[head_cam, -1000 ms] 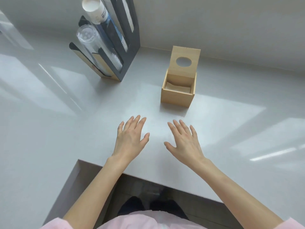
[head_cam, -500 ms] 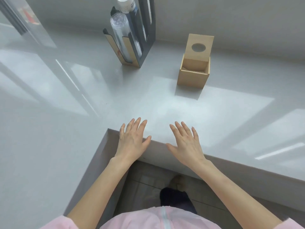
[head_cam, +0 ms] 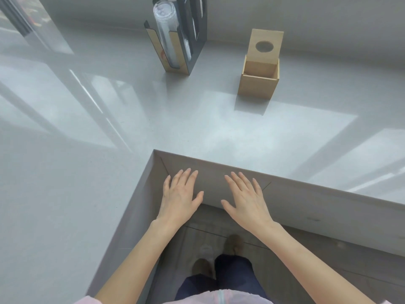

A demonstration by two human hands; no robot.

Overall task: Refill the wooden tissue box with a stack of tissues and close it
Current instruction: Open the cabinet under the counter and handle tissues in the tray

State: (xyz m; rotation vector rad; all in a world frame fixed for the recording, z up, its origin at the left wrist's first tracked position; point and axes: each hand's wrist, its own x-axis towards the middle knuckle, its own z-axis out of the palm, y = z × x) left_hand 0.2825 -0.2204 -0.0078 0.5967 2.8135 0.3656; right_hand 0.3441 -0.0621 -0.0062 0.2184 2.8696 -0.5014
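Note:
The wooden tissue box (head_cam: 258, 85) stands on the grey counter at the upper right, its lid (head_cam: 265, 46) with a round hole tilted up at the back so the box is open. Its inside cannot be seen from here. No stack of tissues is in view. My left hand (head_cam: 178, 197) and my right hand (head_cam: 246, 198) hover side by side, palms down and fingers spread, in front of the counter's inner corner, well short of the box. Both hands hold nothing.
A dark holder (head_cam: 183, 36) with stacked clear cups and lids stands at the back, left of the box. The L-shaped grey counter (head_cam: 87, 172) wraps around to my left and ahead. Below the hands are the floor and my feet (head_cam: 219, 257).
The hands have drawn back from over the countertop to in front of its edge. The view has pulled back, so the box and cup holder look farther away.

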